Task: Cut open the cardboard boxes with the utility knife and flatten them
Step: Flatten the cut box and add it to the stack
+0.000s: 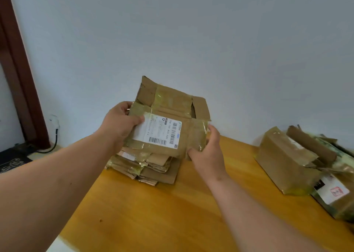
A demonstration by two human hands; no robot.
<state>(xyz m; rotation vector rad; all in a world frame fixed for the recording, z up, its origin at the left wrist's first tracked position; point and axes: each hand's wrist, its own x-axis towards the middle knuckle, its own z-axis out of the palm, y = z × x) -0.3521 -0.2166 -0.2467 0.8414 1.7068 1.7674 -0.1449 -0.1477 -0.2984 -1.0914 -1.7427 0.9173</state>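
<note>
I held a taped cardboard box point(168, 121) between both hands, raised above the wooden table point(172, 213). My left hand point(122, 121) gripped its left end, thumb pressed on the top face at the edge of the shipping label point(159, 131) and fingers curled behind. My right hand point(206, 152) clasped the lower right corner, thumb on the near face and fingers wrapped round the taped end.

The box was brown, creased and largely covered in glossy yellowish packing tape. Its far flaps stood open: one rose beyond my left hand, another folded outward above my right hand, exposing a dark gap inside. The white label carried barcodes along its lower and right edges and a line of characters I read roughly as "159 159 A09 000"; the smaller print was too blurred to read.

Directly beneath the held box, between my forearms, lay a stack of flattened boxes point(149, 167) on the table. Well to the right of my right hand sat more taped boxes point(283, 161), a brown cardboard roll point(312, 146) resting on them, and a package with a white label bearing a red stamp point(337, 192), illegible.
</note>
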